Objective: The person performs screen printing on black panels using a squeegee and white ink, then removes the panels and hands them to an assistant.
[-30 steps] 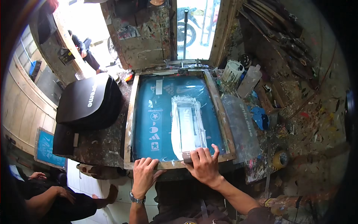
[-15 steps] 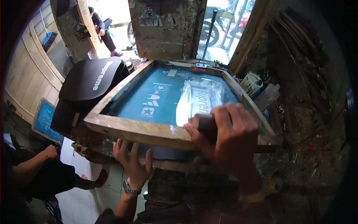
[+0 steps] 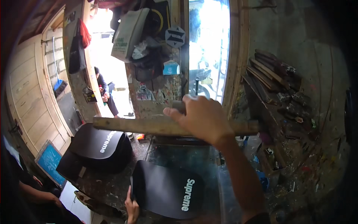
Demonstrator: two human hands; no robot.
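A wooden screen-printing frame point(image 3: 149, 126) is tilted up, so its front bar shows edge-on. My right hand point(image 3: 205, 117) reaches over that bar, closed on a squeegee point(image 3: 179, 106) that is mostly hidden by the fingers. Below the frame lies a flat black panel point(image 3: 160, 186) with white lettering at its right end. At the panel's left edge is my left hand point(image 3: 131, 207), its fingers closed on that edge; the thumb is hard to make out. The frame's mesh is hidden from this angle.
Left of the panel, similar black lettered panels point(image 3: 93, 143) form a stack on the worktable point(image 3: 220, 201). A blue screen point(image 3: 50, 160) leans near the door. Another person's arm point(image 3: 39, 192) shows at lower left; someone sits outside the doorway. Wooden strips point(image 3: 268, 71) lean at right.
The frame has swung up from nearly flat, and my right hand rose with the squeegee. The lettered panel beneath is now exposed. My left hand moved from below the frame's front to the panel's left edge.
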